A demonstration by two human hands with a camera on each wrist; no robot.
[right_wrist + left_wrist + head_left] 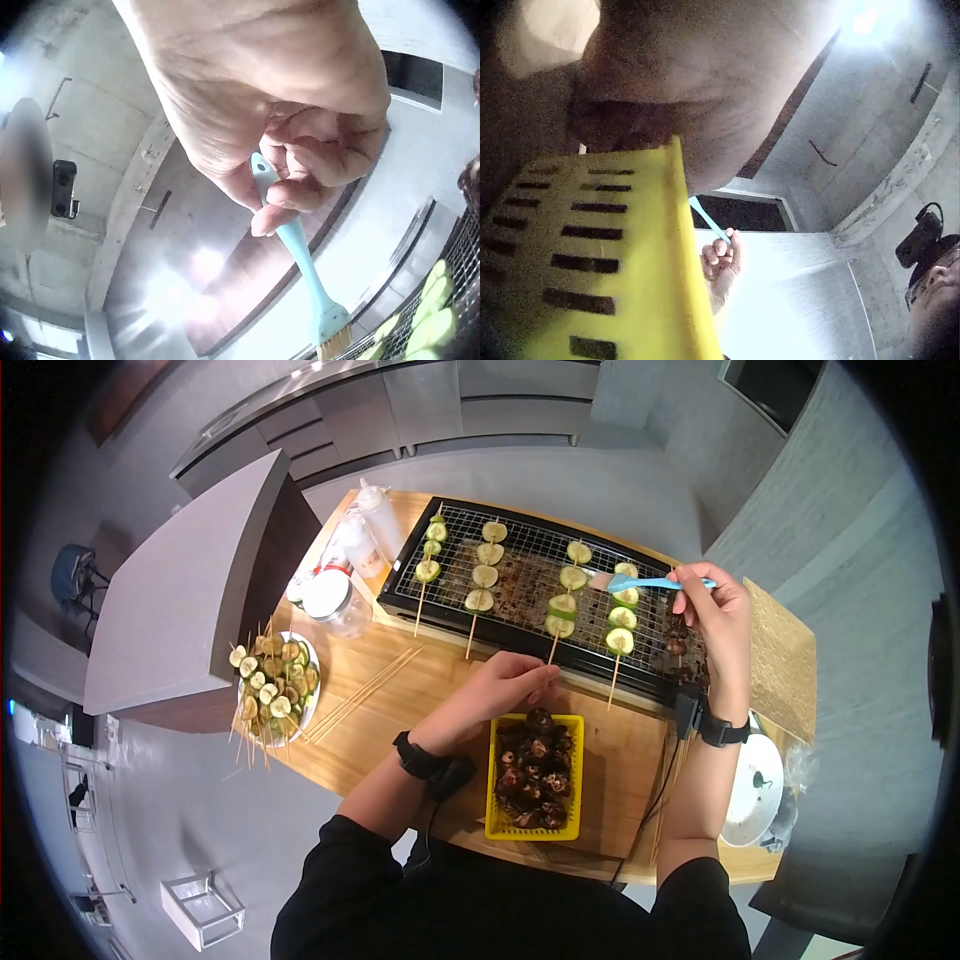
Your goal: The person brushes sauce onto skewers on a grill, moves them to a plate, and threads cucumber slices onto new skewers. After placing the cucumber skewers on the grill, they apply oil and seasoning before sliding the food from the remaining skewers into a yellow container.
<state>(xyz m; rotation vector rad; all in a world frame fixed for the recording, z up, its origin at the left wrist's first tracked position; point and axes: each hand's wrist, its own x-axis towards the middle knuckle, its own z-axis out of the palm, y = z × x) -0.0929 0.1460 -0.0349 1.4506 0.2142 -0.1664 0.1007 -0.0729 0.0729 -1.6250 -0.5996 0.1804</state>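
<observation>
Wooden table [350, 730], grill [408, 550] on it, veggie skewer [560, 627] lying across the mesh. My left hand [505, 685] pinches its bare stick end; my right hand [718, 615] is clamped round the brush [304, 259] handle, bristles over the grill. Brush looks light, soft-tipped. Slices are probably slippery and tear easily, so hold the stick, not them.

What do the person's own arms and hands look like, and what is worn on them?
The left hand and right hand are bare, without gloves. Short black sleeves end near the elbows. Each wrist has a black strap with a small dark box and a thin dark cable.
</observation>
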